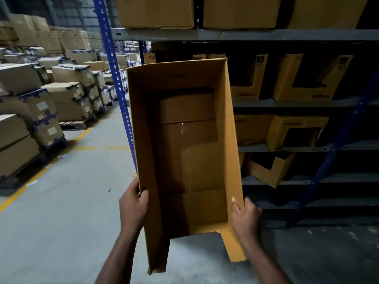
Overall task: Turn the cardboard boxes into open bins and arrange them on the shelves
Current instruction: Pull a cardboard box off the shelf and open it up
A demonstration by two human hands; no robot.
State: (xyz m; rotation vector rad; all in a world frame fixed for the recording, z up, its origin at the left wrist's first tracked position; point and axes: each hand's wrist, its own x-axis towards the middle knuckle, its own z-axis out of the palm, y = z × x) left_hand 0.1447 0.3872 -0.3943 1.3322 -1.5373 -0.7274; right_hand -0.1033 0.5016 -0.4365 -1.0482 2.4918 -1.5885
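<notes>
Left grip (133,203) and right grip (245,216) each pinch a side wall of the box (184,111) at its near end. Box held in air, open face to camera, long axis running away from both grips toward the shelves (287,103); right grip nearer them.

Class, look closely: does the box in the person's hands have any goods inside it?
No: the open box shows only its own bare cardboard flaps inside.
</notes>
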